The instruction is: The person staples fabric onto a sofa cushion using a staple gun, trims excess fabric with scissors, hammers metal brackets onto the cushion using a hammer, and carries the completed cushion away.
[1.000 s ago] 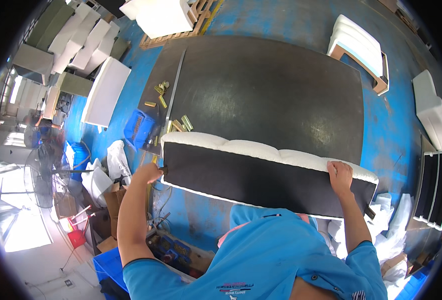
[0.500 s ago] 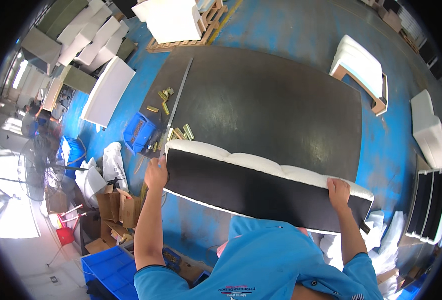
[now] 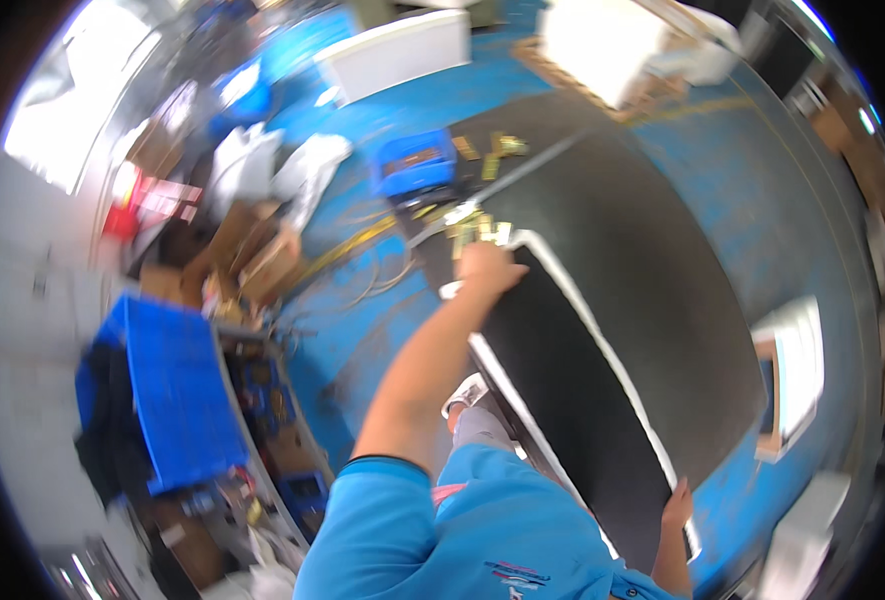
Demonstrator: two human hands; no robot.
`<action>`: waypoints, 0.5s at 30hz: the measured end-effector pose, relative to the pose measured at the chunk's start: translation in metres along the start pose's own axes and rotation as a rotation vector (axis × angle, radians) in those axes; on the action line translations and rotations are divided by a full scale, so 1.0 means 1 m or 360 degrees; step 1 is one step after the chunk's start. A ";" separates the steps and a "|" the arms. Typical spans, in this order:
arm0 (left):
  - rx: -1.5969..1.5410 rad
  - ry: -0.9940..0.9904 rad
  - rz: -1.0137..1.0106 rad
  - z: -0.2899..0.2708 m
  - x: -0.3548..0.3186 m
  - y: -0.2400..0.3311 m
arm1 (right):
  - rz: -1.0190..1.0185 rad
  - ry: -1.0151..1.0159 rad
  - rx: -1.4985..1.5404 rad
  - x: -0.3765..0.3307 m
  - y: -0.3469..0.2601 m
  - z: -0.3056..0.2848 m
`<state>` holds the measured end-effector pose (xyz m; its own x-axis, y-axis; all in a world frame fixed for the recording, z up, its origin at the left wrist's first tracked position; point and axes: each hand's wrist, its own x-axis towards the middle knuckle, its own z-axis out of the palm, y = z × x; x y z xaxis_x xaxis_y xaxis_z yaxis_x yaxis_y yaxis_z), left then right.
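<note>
A long padded sofa piece (image 3: 572,385), black on the face toward me and white along its edges, lies slantwise against my body and over the near edge of the dark table (image 3: 652,260). My left hand (image 3: 487,268) is closed on its far-left end, the thumb lying over the black face; motion blurs the fingers. Low on the right, my right hand (image 3: 676,507) grips the white edge near the other end. Just beyond my left hand lie several gold-coloured strips (image 3: 482,228), which look like staples. A long metal straightedge (image 3: 537,170) crosses the table's left corner.
A blue bin (image 3: 414,165) sits at the table's left corner. Cardboard boxes (image 3: 267,262), white plastic bags (image 3: 312,170) and a shelf with a blue panel (image 3: 182,390) stand left. White padded pieces (image 3: 397,55) stand beyond, another (image 3: 797,360) at right. Hoses (image 3: 387,275) cross the floor.
The view has swung left, so table and surroundings appear turned and shifted right. The sofa piece now lies more lengthwise from me, and my left arm reaches farther forward. Both hands stay on it.
</note>
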<state>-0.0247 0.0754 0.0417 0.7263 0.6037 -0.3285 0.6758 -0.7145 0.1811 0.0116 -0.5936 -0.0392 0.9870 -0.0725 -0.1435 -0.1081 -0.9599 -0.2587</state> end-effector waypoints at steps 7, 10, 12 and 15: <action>-0.0016 0.0077 -0.0110 0.026 0.028 0.018 | 0.0146 -0.0486 -0.0292 0.049 -0.034 -0.012; 0.0089 -0.0075 0.0167 -0.001 0.024 0.023 | 0.0126 -0.0470 -0.0253 0.051 -0.050 -0.012; 0.0032 -0.0055 0.0121 0.017 0.031 0.026 | -0.0023 -0.0356 -0.0124 0.046 -0.066 -0.004; -0.0274 0.0017 0.0117 0.023 0.032 0.025 | -0.0381 0.0009 -0.0060 0.022 -0.152 0.016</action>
<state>0.0122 0.0690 0.0144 0.7754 0.5564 -0.2987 0.6315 -0.6865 0.3605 0.0474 -0.4452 -0.0181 0.9846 0.1570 -0.0772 0.1335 -0.9593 -0.2488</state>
